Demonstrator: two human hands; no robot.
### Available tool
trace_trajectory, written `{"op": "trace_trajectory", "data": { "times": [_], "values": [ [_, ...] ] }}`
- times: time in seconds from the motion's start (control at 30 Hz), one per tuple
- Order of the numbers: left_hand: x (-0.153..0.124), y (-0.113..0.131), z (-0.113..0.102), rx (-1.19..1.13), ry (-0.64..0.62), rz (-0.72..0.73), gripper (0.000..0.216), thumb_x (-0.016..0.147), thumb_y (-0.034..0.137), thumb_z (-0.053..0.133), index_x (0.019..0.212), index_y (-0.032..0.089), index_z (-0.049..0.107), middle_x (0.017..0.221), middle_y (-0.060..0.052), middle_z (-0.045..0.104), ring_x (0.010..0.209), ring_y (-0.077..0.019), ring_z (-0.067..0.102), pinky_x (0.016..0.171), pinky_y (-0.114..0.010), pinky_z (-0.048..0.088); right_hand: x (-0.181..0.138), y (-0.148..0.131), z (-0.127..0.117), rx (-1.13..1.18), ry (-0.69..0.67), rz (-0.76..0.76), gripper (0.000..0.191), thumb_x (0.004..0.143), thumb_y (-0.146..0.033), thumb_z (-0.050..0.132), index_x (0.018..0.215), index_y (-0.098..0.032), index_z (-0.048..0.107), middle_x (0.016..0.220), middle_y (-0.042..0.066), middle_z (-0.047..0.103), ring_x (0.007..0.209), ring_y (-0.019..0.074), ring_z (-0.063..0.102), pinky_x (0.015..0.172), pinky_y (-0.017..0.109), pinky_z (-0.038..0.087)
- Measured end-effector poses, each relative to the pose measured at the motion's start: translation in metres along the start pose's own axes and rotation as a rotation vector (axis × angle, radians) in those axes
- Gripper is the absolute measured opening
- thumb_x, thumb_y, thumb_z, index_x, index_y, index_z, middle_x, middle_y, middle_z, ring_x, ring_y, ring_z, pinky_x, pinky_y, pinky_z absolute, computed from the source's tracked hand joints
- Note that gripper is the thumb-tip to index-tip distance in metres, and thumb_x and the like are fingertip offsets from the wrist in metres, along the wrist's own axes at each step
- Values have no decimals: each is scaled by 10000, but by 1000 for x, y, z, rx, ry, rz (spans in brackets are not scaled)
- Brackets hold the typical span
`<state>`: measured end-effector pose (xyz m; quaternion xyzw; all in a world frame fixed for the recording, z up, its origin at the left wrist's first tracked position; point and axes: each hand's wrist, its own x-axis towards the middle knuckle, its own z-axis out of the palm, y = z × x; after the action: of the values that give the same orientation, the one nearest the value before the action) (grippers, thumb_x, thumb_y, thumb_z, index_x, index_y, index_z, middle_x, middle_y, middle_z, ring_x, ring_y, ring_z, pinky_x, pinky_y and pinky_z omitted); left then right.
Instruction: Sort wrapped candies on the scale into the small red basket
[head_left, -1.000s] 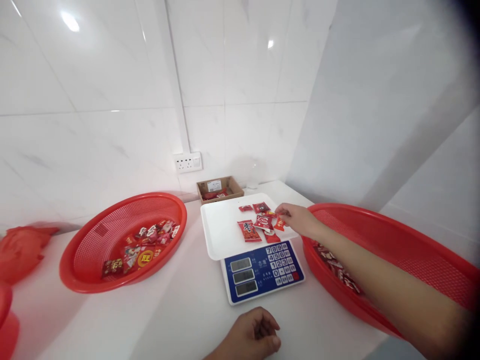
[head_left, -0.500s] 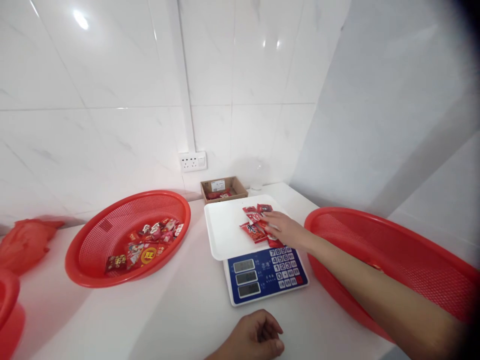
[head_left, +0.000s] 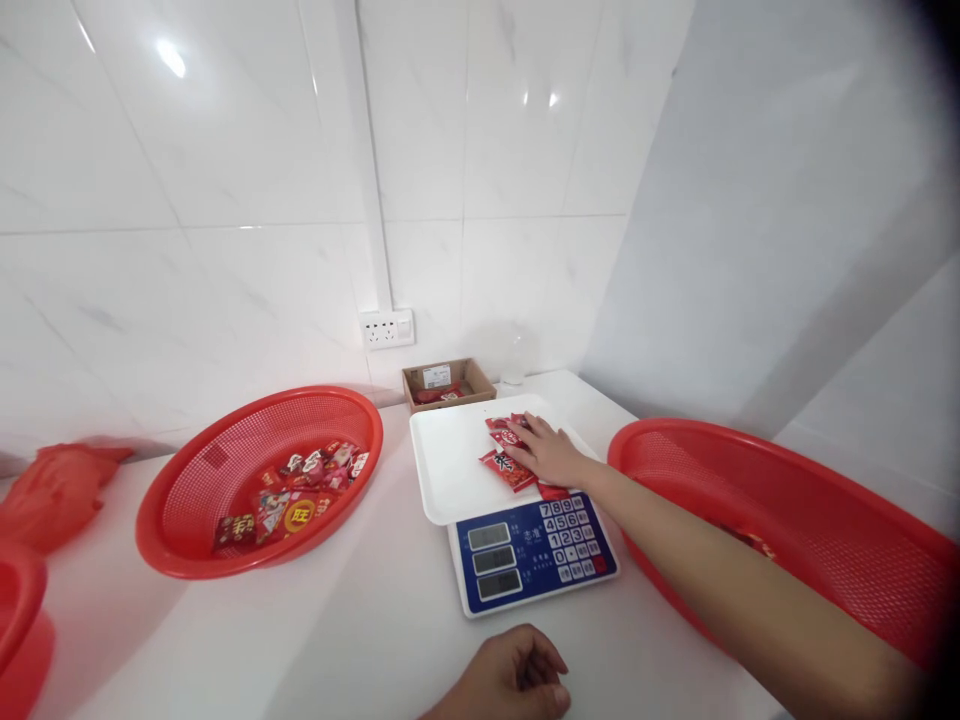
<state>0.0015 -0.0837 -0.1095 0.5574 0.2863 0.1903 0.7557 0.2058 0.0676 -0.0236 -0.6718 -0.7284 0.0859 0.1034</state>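
Observation:
My right hand (head_left: 551, 455) lies palm down with its fingers spread over several small red snack packets (head_left: 510, 470) on the white scale tray (head_left: 450, 455). It touches them and covers part of the pile. Below the tray is the scale's blue panel (head_left: 536, 550), with number keys and three small displays. My left hand (head_left: 510, 675) rests near the front of the white table, just before the scale. Its fingers are loosely curled inward and nothing shows in them.
To the left, a red mesh basket (head_left: 180, 540) holds several mixed snack packets. A larger red basket (head_left: 690, 430) stands right of the scale, partly behind my forearm. Behind the tray is a cardboard box (head_left: 472, 380) with red packets. A red plastic bag (head_left: 60, 495) lies far left.
My right hand has flattened and spread over the packets, shifting slightly towards the back of the pile. My left hand stays in nearly the same place.

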Motion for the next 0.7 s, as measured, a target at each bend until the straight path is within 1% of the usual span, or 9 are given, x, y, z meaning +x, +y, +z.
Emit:
{"op": "trace_trajectory", "data": {
  "times": [0.07, 0.13, 0.2, 0.27, 0.33, 0.43, 0.5, 0.6, 0.7],
  "values": [
    [0, -1, 0, -7, -3, -3, 457, 579, 491, 710, 810, 139, 531, 636, 38, 499, 586, -73, 427, 570, -227, 303, 1, -8, 3, -11, 1, -27, 646, 856, -617, 246, 1384, -254, 326, 1482, 139, 216, 1342, 344, 176, 1009, 597, 198],
    [1, -2, -1, -3, 1, 0, 473, 572, 510, 710, 812, 141, 535, 634, 38, 500, 583, -73, 429, 569, -228, 305, -1, -17, 2, -20, 15, -62, 637, 860, -623, 207, 1383, -277, 321, 1489, 121, 206, 1354, 332, 135, 1013, 599, 176],
    [1, -3, -1, -3, -3, 3, 482, 572, 521, 707, 820, 143, 538, 630, 40, 500, 580, -72, 431, 565, -227, 304, -4, -25, 0, -31, 26, -115, 630, 852, -636, 224, 1376, -302, 328, 1495, 98, 200, 1361, 327, 98, 1021, 602, 133],
    [2, -5, -2, -5, -13, 7, 489, 575, 527, 703, 828, 142, 541, 632, 38, 504, 581, -73, 435, 563, -226, 304, -8, -32, -1, -38, 28, -178, 619, 839, -646, 272, 1346, -309, 383, 1488, 77, 229, 1359, 322, 110, 1034, 585, 106],
    [2, -6, -2, -2, -14, 11, 492, 575, 534, 700, 830, 144, 543, 638, 36, 508, 585, -73, 437, 564, -225, 306, -10, -35, 0, -39, 34, -227, 600, 839, -632, 310, 1311, -285, 441, 1459, 77, 305, 1342, 314, 184, 1043, 546, 138],
    [2, -4, -1, 2, 2, 8, 497, 566, 545, 700, 820, 149, 542, 633, 39, 508, 578, -68, 429, 561, -224, 303, -8, -36, 3, -24, 56, -277, 548, 858, -572, 354, 1274, -243, 492, 1356, 96, 456, 1260, 283, 360, 1016, 470, 259],
    [1, -1, 0, -4, 8, 2, 503, 558, 546, 705, 814, 146, 539, 630, 38, 510, 572, -66, 424, 559, -224, 301, -6, -36, 1, -7, 82, -297, 510, 855, -532, 402, 1246, -227, 521, 1310, 101, 500, 1208, 272, 424, 996, 447, 302],
    [1, -1, 0, -18, 8, 1, 492, 566, 527, 709, 815, 139, 538, 635, 29, 521, 580, -71, 441, 568, -225, 314, -6, -38, -14, 33, 149, -301, 460, 869, -463, 416, 1238, -210, 523, 1330, 105, 480, 1224, 261, 411, 1008, 436, 306],
    [2, -5, 0, -19, 17, 11, 439, 597, 472, 711, 825, 136, 546, 643, 22, 534, 593, -81, 466, 579, -228, 330, -23, -46, -40, 96, 237, -279, 461, 905, -420, 346, 1261, -161, 482, 1334, 130, 464, 1241, 231, 395, 1016, 397, 320]
  ]
}}
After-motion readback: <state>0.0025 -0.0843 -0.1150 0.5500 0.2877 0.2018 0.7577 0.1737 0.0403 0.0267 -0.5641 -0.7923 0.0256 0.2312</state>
